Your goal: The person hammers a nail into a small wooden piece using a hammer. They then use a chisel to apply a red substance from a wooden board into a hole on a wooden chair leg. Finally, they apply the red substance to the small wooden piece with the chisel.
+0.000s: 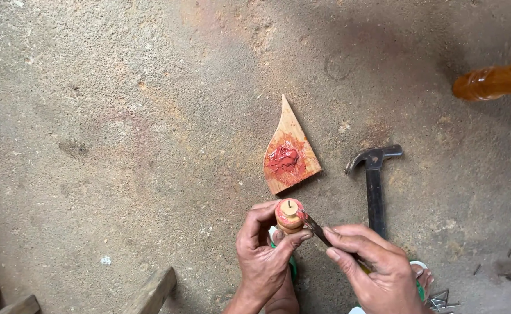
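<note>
My left hand (262, 256) grips a small turned wooden piece (289, 215) upright, its top smeared with reddish filler and a small pin sticking up from the centre. My right hand (377, 267) holds a narrow putty knife (315, 228) whose blade tip touches the right side of that piece. Just beyond, on the concrete floor, lies a pointed wooden offcut (289, 152) carrying a blob of the same red filler (283, 157).
A black claw hammer (374, 180) lies to the right of the offcut, head away from me. A varnished turned wooden leg (494, 81) enters at top right. Loose nails (441, 300) sit at bottom right, wooden battens (154, 291) at bottom left.
</note>
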